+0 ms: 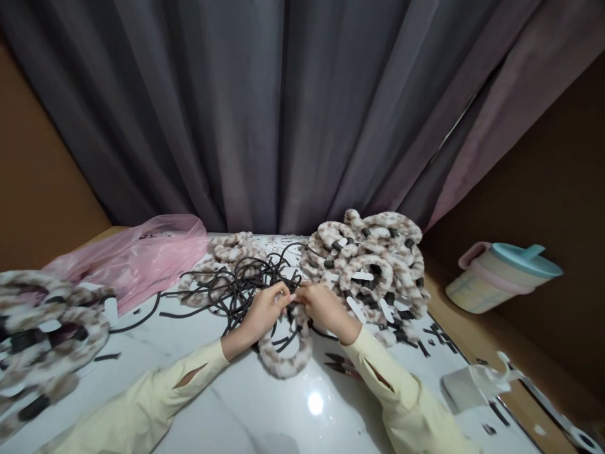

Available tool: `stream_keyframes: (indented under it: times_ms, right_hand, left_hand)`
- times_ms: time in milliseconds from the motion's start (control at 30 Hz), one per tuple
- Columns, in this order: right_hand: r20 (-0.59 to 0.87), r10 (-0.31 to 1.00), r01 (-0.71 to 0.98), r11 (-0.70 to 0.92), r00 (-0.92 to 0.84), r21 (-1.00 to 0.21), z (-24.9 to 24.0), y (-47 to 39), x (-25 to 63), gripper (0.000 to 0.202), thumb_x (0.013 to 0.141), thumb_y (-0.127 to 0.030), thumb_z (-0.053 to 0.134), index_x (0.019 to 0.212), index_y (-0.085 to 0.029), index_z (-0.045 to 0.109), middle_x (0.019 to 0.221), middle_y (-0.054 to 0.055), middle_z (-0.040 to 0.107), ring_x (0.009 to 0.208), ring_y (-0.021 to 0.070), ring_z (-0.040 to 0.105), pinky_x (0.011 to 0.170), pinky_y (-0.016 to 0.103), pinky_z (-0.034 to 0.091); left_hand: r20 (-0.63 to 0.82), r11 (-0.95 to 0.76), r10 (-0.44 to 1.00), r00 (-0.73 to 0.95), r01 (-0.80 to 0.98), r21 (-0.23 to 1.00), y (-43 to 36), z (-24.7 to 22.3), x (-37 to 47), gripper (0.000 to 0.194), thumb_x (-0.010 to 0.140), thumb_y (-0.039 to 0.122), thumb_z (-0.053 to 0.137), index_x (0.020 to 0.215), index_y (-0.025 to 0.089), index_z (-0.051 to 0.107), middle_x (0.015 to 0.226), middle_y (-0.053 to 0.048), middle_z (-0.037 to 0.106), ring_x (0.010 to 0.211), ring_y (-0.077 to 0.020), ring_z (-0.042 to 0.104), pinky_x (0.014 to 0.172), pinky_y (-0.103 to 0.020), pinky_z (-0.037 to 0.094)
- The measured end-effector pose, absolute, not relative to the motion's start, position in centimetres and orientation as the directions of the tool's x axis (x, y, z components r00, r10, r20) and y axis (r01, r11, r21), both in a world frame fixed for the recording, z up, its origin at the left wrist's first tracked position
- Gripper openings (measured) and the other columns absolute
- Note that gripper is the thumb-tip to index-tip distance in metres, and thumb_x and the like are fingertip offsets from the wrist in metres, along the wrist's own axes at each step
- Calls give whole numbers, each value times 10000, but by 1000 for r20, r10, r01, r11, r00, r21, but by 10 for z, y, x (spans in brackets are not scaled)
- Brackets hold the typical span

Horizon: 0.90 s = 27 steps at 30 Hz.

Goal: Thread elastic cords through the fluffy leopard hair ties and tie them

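Observation:
My left hand (265,309) and my right hand (327,309) meet at the middle of the table, thumbs and fingers pinched together with the tips touching. Just beneath them lies a fluffy white-and-brown ring (283,366), its upper part covered by my fingers. Black cord (283,343) runs from under the hands into the ring; the piece between my fingertips is mostly hidden. Behind my left hand spreads a tangled heap of black cords (246,284). Red-handled snips (341,364) lie by my right wrist, partly under the sleeve.
Fluffy rings with black cord wrappings and white tags are piled at the right (378,265), with another pile of rings (51,321) at the left. A pink plastic bag (151,252) is behind. At right are a lidded cup (496,277), a white container (472,386) and cord scraps (442,337).

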State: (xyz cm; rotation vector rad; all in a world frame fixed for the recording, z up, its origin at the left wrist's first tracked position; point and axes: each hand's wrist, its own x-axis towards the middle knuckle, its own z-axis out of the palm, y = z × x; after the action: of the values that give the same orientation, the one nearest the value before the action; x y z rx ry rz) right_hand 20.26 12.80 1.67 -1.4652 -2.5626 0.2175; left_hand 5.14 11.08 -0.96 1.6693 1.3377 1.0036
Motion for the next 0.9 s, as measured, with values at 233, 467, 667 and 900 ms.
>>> stream_keyframes:
  times_ms: [233, 467, 667, 900]
  right_hand:
    - [113, 908, 894, 418, -403, -162, 23, 114, 197, 192, 832, -101, 487, 1008, -144, 553, 1067, 116, 548, 831, 184, 569, 587, 250, 344]
    - [204, 852, 809, 523, -482, -270, 47, 103, 195, 92, 870, -211, 522, 843, -148, 583, 846, 76, 608, 835, 209, 524, 719, 291, 372]
    - [166, 762, 551, 582, -625, -598, 68, 86, 200, 183, 881, -235, 488, 719, -173, 545, 655, -5, 568, 602, 127, 500, 591, 219, 356]
    - [333, 740, 503, 652, -584, -568, 70, 36, 207, 209, 828, -73, 421, 699, -182, 543, 687, 28, 613, 707, 165, 548, 745, 276, 368]
  left_hand:
    - [67, -93, 993, 96, 290, 952, 118, -29, 51, 232, 733, 416, 559, 687, 191, 532, 500, 45, 532, 501, -137, 482, 541, -219, 338]
    - [223, -211, 975, -9, 285, 935, 114, 6, 43, 211, 775, 394, 564, 704, 196, 539, 551, 43, 545, 528, -127, 484, 534, -211, 338]
    - [691, -716, 679, 250, 433, 548, 79, 37, 33, 129, 840, 182, 510, 756, 208, 604, 644, 1, 603, 608, -137, 485, 612, -249, 375]
    - [694, -776, 621, 363, 405, 483, 34, 52, 34, 136, 844, 117, 510, 751, 192, 574, 617, -2, 597, 594, -131, 471, 603, -251, 381]
